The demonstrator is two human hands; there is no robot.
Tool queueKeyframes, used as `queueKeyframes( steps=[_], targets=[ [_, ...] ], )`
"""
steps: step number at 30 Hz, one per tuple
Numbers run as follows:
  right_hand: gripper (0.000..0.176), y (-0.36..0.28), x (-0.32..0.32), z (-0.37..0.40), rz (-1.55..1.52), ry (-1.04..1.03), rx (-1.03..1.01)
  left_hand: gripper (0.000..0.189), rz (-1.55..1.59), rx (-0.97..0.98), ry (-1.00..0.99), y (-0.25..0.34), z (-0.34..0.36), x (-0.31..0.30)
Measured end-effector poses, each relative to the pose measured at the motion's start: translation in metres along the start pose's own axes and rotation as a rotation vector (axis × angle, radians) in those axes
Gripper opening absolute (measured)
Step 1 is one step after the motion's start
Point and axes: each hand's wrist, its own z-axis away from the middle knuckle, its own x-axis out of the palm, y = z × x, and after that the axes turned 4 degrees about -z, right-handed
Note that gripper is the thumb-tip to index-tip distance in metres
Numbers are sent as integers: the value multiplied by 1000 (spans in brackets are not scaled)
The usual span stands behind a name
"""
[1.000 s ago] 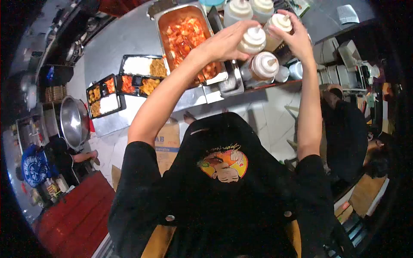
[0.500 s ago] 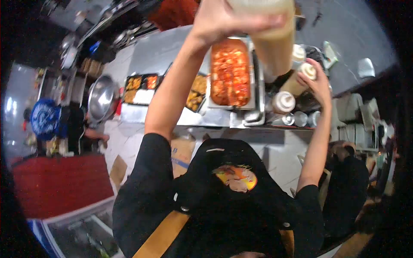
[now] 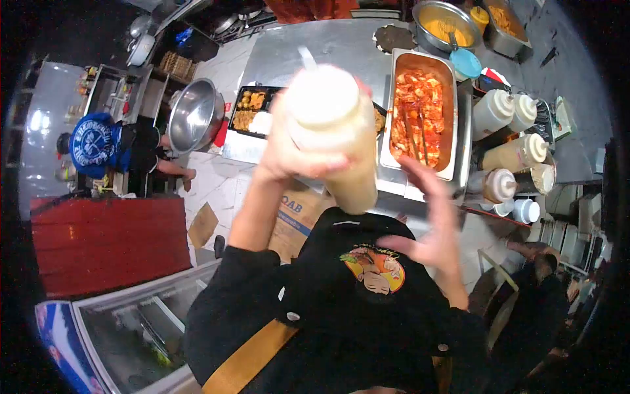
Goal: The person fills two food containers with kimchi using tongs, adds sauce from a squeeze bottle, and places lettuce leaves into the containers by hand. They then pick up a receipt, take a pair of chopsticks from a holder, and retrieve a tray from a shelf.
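Left hand (image 3: 279,148) grip encircles one tall, cream-coloured plastic squeeze bottle (image 3: 351,180), before the person's chest (image 3: 321,289), cap overexposed. Right hand (image 3: 436,226), blurred: grip spread, unloaded. Grey metal table (image 3: 315,49): at least four white-capped squeeze bottles (image 3: 512,154).

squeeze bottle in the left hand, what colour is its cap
White; the cap shows best in the head view.

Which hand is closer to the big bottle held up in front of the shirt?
Left. The left hand is wrapped around the bottle; the right hand is open, off to its right, not touching it.
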Motion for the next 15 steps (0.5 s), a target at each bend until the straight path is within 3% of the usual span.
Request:
queueKeyframes(
  steps=[2, 3, 5, 8, 9, 11, 12, 15],
  targets=[
    [117, 24, 65, -18, -63, 4, 116, 78, 159, -125, 145, -20, 21, 17],
    [117, 43, 90, -21, -193, 65, 151, 82, 223, -153, 182, -41, 34, 17],
    [109, 54, 110, -31, -210, 164, 253, 85, 240, -263, 184, -58, 45, -1],
    [101, 93, 125, -33, -126, 59, 357, 98, 362, -359, 208, -120, 73, -28],
    [98, 98, 133, -33, -170, 97, 482, 103, 337, -310, 144, -137, 85, -43],
    [90, 108, 144, -32, 5, 80, 550, 97, 65, -272, 89, -161, 112, -84],
    [88, 112, 151, -28, 89, 83, 586, 77, 79, -349, 89, -170, 130, -103],
    [88, 113, 167, -33, 119, 45, 738, 42, 110, -494, -1, -187, 178, -154]
  ],
)
